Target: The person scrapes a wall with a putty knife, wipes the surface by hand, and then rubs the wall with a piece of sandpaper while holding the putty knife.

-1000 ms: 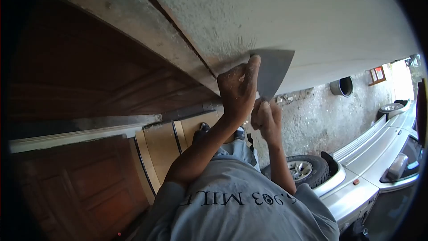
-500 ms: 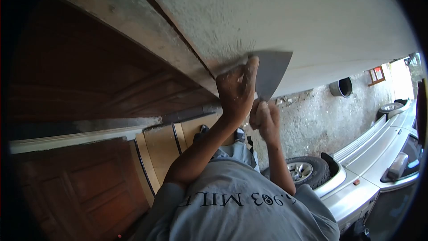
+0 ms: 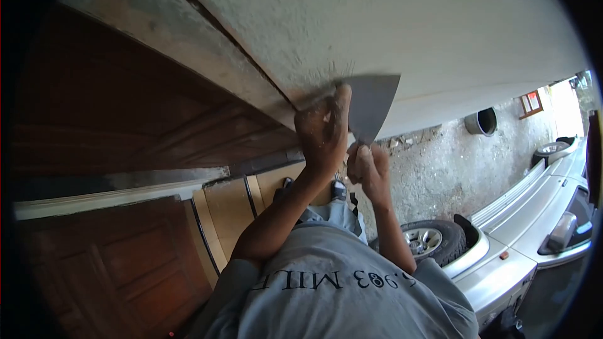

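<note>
A wide putty knife (image 3: 374, 103) with a flat grey blade is in my right hand (image 3: 370, 169), whose fingers close round its handle. The far edge of the blade lies at the pale wall (image 3: 440, 31). My left hand (image 3: 321, 129) is closed just left of the blade, its thumb up by the blade's left corner. A thin dark edge runs left from that thumb along the wall; what the left fingers hold is hidden. Rough, streaked plaster (image 3: 301, 56) shows on the wall beyond this hand.
A brown panelled door (image 3: 125, 100) and its frame lie left, beyond a dark gap (image 3: 226, 31). Tiled steps (image 3: 226, 210) are near my feet. At the right are a silver car (image 3: 502, 257), a tyre (image 3: 440, 242) and a dark bucket (image 3: 482, 123) on rough concrete.
Both hands and the putty knife have shifted slightly left in view, along the wall. The grip on the knife looks the same.
</note>
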A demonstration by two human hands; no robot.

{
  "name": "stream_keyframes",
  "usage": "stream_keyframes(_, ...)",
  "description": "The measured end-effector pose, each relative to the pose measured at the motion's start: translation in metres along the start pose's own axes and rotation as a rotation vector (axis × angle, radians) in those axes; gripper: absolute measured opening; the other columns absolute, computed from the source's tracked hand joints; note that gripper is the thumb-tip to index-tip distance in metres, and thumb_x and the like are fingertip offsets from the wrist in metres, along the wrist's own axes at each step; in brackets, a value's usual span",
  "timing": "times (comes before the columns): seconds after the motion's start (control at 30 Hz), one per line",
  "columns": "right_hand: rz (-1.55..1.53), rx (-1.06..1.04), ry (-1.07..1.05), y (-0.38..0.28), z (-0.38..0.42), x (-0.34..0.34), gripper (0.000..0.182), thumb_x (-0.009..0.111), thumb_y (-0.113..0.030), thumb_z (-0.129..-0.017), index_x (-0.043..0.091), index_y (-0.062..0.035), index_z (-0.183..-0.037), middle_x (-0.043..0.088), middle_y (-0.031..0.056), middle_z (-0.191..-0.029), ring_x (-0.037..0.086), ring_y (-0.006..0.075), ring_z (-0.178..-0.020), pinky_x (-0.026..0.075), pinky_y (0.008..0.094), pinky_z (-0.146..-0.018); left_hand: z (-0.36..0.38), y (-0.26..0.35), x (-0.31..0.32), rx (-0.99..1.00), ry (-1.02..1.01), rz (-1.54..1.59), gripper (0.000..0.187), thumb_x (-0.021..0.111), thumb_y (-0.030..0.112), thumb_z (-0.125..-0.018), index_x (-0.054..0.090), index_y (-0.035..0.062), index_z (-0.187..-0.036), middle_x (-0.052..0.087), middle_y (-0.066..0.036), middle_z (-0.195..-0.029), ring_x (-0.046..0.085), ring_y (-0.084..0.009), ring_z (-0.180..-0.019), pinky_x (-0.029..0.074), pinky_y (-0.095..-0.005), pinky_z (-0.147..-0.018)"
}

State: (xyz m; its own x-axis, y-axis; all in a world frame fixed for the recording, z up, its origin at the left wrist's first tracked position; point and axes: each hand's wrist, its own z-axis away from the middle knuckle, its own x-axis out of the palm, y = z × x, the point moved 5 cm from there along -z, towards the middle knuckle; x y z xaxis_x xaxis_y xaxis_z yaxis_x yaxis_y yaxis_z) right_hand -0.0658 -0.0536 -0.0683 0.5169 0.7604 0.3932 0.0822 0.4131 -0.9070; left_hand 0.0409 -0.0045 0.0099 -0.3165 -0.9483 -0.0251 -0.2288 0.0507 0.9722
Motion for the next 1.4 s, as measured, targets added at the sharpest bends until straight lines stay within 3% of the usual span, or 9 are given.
stream_keyframes(0.07, -0.069, 0.047, 0.028, 0.031, 0.0, -0.007, 0.029, 0.045, -0.028, -0.093, 0.05, -0.001, -0.085, 0.041, -0.0026, -0.057, 0.037, 0.0038, -0.046, 0.029, 0.0199, -0.04, 0.003, -0.014, 0.001, 0.074, -0.039, -0.069, 0.045, 0.055, 0.02, -0.089, 0.041, 0.0039, -0.05, 0.034, 0.003, -0.045, 0.032, -0.0038, -0.045, 0.023, -0.026, -0.041)
stream_keyframes(0.33, -0.055, -0.002, -0.033, 0.016, -0.004, 0.003, 0.03, 0.043, -0.028, -0.094, 0.049, -0.0011, -0.082, 0.041, -0.0019, -0.056, 0.037, 0.0051, -0.046, 0.03, 0.0204, -0.041, -0.001, -0.004, -0.002, 0.102, -0.029, -0.119, 0.045, 0.055, 0.021, -0.089, 0.044, 0.0024, -0.05, 0.036, 0.003, -0.045, 0.032, -0.0038, -0.045, 0.023, -0.0257, -0.041)
stream_keyframes(0.43, -0.044, -0.06, -0.049, -0.02, -0.002, 0.016, 0.03, 0.043, -0.029, -0.094, 0.049, -0.0018, -0.082, 0.041, -0.0015, -0.056, 0.037, 0.0051, -0.046, 0.031, 0.0204, -0.041, -0.01, 0.042, -0.002, 0.296, 0.068, -0.164, 0.04, 0.055, 0.019, -0.089, 0.048, 0.0015, -0.054, 0.037, 0.001, -0.044, 0.035, -0.004, -0.045, 0.027, -0.0262, -0.041)
stream_keyframes(0.5, -0.021, -0.079, -0.035, -0.05, 0.004, 0.028, 0.031, 0.042, -0.03, -0.094, 0.049, -0.0032, -0.08, 0.042, -0.0013, -0.056, 0.039, 0.0051, -0.045, 0.031, 0.02, -0.04, -0.016, 0.068, -0.006, 0.22, 0.006, -0.203, 0.036, 0.056, 0.017, -0.088, 0.052, 0.0005, -0.057, 0.041, -0.002, -0.044, 0.039, -0.0062, -0.044, 0.033, -0.0274, -0.042)
stream_keyframes(0.63, -0.012, 0.03, 0.018, -0.017, 0.009, 0.013, 0.033, 0.041, -0.031, -0.094, 0.047, -0.0035, -0.077, 0.042, -0.0013, -0.056, 0.04, 0.005, -0.045, 0.031, 0.0198, -0.039, -0.01, 0.041, 0.002, 0.334, -0.035, -0.135, 0.041, 0.055, 0.018, -0.089, 0.043, 0.0026, -0.053, 0.039, 0.005, -0.046, 0.034, -0.0032, -0.042, 0.027, -0.024, -0.038)
stream_keyframes(0.77, -0.047, -0.046, -0.01, -0.039, 0.013, 0.023, 0.031, 0.04, -0.03, -0.094, 0.045, -0.0048, -0.076, 0.041, -0.0019, -0.056, 0.038, 0.0045, -0.045, 0.029, 0.0198, -0.039, -0.013, 0.055, 0.001, 0.212, -0.076, -0.135, 0.04, 0.054, 0.017, -0.089, 0.044, 0.0031, -0.053, 0.039, 0.003, -0.045, 0.037, -0.003, -0.042, 0.028, -0.0234, -0.038)
stream_keyframes(0.9, -0.043, 0.074, 0.018, -0.012, 0.012, 0.007, 0.032, 0.042, -0.033, -0.094, 0.045, -0.0049, -0.077, 0.039, -0.0033, -0.057, 0.036, 0.0041, -0.046, 0.028, 0.0194, -0.04, -0.007, 0.03, 0.001, 0.232, -0.079, -0.145, 0.039, 0.054, 0.018, -0.089, 0.046, 0.0014, -0.055, 0.039, 0.003, -0.046, 0.037, -0.003, -0.044, 0.028, -0.0235, -0.039)
stream_keyframes(1.03, -0.002, 0.006, 0.023, -0.042, 0.014, 0.019, 0.032, 0.042, -0.032, -0.094, 0.045, -0.0051, -0.078, 0.039, -0.0027, -0.058, 0.035, 0.0043, -0.046, 0.029, 0.0194, -0.04, -0.012, 0.051, 0.001, 0.198, -0.067, -0.062, 0.039, 0.053, 0.018, -0.09, 0.047, 0.0022, -0.055, 0.038, 0.004, -0.047, 0.036, -0.0027, -0.047, 0.029, -0.0236, -0.041)
stream_keyframes(1.4, -0.097, 0.017, -0.023, -0.015, 0.014, 0.013, 0.031, 0.041, -0.031, -0.094, 0.045, -0.0049, -0.078, 0.04, -0.0029, -0.056, 0.036, 0.0037, -0.045, 0.027, 0.0187, -0.039, -0.007, 0.024, 0.001, 0.156, -0.099, -0.1, 0.041, 0.055, 0.021, -0.089, 0.047, 0.0037, -0.053, 0.044, 0.002, -0.046, 0.042, -0.0039, -0.041, 0.031, -0.0224, -0.037)
